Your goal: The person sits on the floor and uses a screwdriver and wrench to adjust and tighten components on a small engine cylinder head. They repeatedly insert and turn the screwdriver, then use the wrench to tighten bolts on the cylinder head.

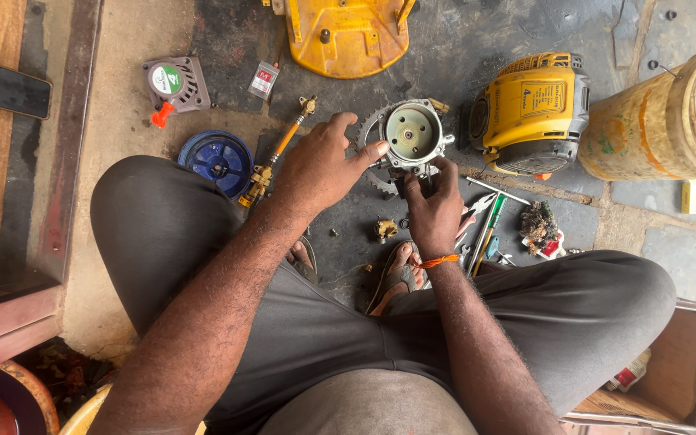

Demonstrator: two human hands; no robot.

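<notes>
A grey metal engine part (412, 134) with a round pale face is held above the dark floor between my knees. My left hand (320, 165) grips its left edge, thumb on the rim. From below, my right hand (435, 208) holds the part's dark underside, an orange thread tied around that wrist. A toothed metal sprocket (369, 133) lies on the floor partly hidden behind the part.
A yellow engine housing (532, 113) sits right of the part, a yellow cover (346, 34) at the top. A blue round cap (217, 159), grey starter cover (174, 84), brass-ended rod (277, 153), pliers and screwdrivers (486, 225), a stained bucket (670, 121) and an open box (662, 370) surround me.
</notes>
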